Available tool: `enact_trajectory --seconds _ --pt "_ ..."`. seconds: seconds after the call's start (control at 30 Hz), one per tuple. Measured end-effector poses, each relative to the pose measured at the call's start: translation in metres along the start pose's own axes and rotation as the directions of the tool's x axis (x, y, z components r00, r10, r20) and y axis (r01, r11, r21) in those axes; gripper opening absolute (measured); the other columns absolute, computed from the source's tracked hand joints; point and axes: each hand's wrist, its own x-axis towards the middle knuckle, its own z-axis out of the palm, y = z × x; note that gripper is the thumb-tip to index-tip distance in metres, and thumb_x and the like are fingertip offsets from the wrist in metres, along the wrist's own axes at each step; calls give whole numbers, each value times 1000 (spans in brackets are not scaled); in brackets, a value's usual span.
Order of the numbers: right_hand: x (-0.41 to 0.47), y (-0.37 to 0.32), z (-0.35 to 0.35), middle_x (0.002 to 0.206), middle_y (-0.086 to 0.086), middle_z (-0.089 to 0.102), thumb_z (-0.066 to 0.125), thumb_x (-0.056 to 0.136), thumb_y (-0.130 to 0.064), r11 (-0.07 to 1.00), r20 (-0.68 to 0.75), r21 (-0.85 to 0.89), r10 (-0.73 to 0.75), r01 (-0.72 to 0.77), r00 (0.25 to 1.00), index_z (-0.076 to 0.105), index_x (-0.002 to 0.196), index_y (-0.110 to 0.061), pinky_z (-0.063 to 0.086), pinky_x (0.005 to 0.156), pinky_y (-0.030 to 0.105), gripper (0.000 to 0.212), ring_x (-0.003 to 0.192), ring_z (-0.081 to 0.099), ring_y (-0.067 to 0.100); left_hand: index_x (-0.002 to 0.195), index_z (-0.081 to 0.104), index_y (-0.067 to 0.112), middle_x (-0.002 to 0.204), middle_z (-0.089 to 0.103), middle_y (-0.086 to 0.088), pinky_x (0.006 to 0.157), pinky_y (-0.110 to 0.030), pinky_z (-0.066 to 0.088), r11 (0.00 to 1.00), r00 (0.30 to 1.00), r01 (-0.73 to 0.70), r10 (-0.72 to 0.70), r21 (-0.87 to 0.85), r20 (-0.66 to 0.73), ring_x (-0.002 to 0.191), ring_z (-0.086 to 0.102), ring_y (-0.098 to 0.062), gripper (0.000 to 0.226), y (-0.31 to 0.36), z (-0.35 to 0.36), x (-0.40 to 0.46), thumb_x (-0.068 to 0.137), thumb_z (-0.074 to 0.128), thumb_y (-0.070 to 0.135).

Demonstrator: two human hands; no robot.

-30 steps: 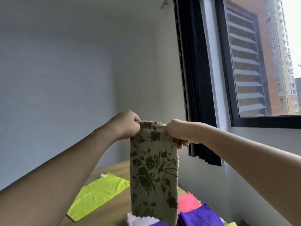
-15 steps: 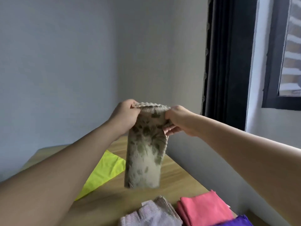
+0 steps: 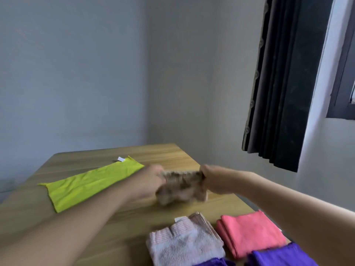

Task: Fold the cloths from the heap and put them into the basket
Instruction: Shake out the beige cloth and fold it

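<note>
We hold a beige patterned cloth [image 3: 182, 186] between our two hands, low over the wooden table [image 3: 172, 156]. Our left hand [image 3: 151, 181] closes its grip on the cloth's left end and our right hand [image 3: 213, 180] closes its grip on the right end, fingers curled round the fabric on both sides. Motion blur smears the cloth, so its print reads only as brown mottling on a pale ground, and we cannot tell whether its lower edge touches the wood.

To the left of our left grip lies a yellow-green cloth [image 3: 90, 185], thin and smooth, spread flat as a long rectangle with a small white tag [image 3: 121, 159] at its far corner. Nearer to us than both grips, folded cloths sit side by side: a fluffy pale pink cloth [image 3: 182, 244] with a ribbed band, a coral cloth [image 3: 249, 233] folded into a flat stack, and purple cloth [image 3: 278, 256] at the bottom edge. The table top shows a light wood grain. Above and right of our right grip hangs a dark pleated curtain [image 3: 284, 83].
</note>
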Motion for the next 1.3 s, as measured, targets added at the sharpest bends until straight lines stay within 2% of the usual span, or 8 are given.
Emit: enact_trajectory --seconds 0.13,0.23,0.37,0.63,0.93,1.07,1.2,1.3 --pt "-5 3 28 67 -2 48 61 88 -21 995 306 85 23 -52 952 52 87 -15 26 48 25 10 54 34 12 70 45 18 68 47 -2 58 -28 31 992 983 63 -80 111 165 62 42 -16 22 -31 35 -18 91 53 20" --pt "3 6 31 76 -3 60 63 89 -22 978 381 155 69 -138 922 56 97 -14 46 56 19 13 58 54 2 75 47 19 72 50 -2 62 -28 33 987 977 78 -104 139 187 66 45 -18 16 -42 45 -11 90 52 22" --pt "34 16 31 90 0 58 55 91 -10 959 377 165 153 -229 913 54 116 -4 55 75 27 25 72 64 8 74 53 17 72 56 -2 59 -27 35 986 988 133 -140 104 68 66 49 -19 11 -41 57 25 85 52 17" --pt "95 31 74 77 3 50 44 91 -13 984 211 -97 170 -152 963 51 86 -7 35 47 24 10 64 46 18 86 57 7 80 54 -7 58 -29 33 949 975 185 -211 256 75 69 48 -23 12 -57 91 92 80 47 11" --pt "124 35 117 121 11 56 40 91 -6 983 181 148 84 -112 980 28 143 -17 43 63 31 55 83 53 21 119 46 15 129 49 -8 87 -35 43 894 954 198 -270 403 129 120 46 -28 37 -76 109 101 83 44 16" --pt "120 22 114 116 12 55 41 87 -12 992 185 47 107 -117 977 56 115 -10 43 74 31 32 96 50 26 83 53 9 102 56 -14 62 -29 38 887 957 163 -249 432 151 99 57 -30 7 -59 97 92 81 47 12" --pt "103 3 86 134 14 39 34 89 -11 994 159 40 94 -101 983 52 119 -3 31 102 38 36 121 36 31 103 55 1 117 57 -18 63 -34 41 918 975 150 -200 368 101 102 57 -33 23 -34 63 77 89 40 12" --pt "84 -10 45 115 9 43 45 86 -17 965 115 258 7 -37 993 47 85 -12 39 81 35 5 94 45 25 88 43 12 103 54 -14 54 -31 30 953 988 144 -154 266 14 77 45 -25 11 -14 23 59 91 32 11"
